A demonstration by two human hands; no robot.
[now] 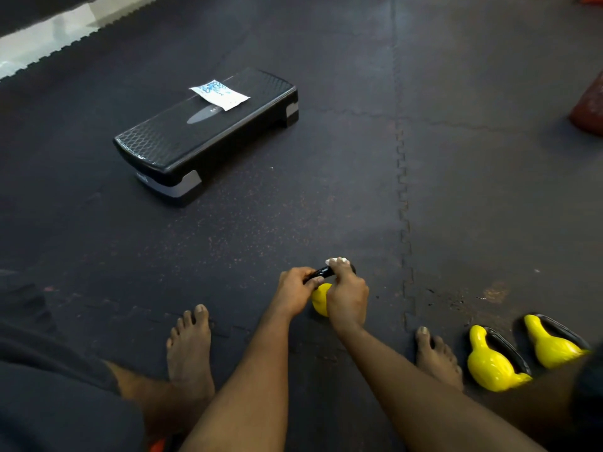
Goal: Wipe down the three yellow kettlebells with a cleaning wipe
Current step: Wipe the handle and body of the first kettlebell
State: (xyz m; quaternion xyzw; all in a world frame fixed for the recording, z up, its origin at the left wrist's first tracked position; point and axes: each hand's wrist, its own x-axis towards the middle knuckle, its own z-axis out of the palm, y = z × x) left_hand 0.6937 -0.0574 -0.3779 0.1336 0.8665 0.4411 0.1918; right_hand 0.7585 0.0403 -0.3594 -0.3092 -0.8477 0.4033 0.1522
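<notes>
Left hand (pixel 295 288) grips handle (pixel 321 272) of first kettlebell (pixel 321 300), on mat (pixel 228 239). Right hand (pixel 347 296) clasps wipe (pixel 337 261) round the handle. Second kettlebell (pixel 492 363) and third kettlebell (pixel 551 347) lie by right foot (pixel 437 357); whether wiped, cannot tell.

I'm in a gym — interlocking rubber floor mats (pixel 326 207) under my grip, a black aerobic step platform (pixel 195 141) ahead and left of it, two yellow kettlebells (pixel 489 370) lying off to its right.
</notes>
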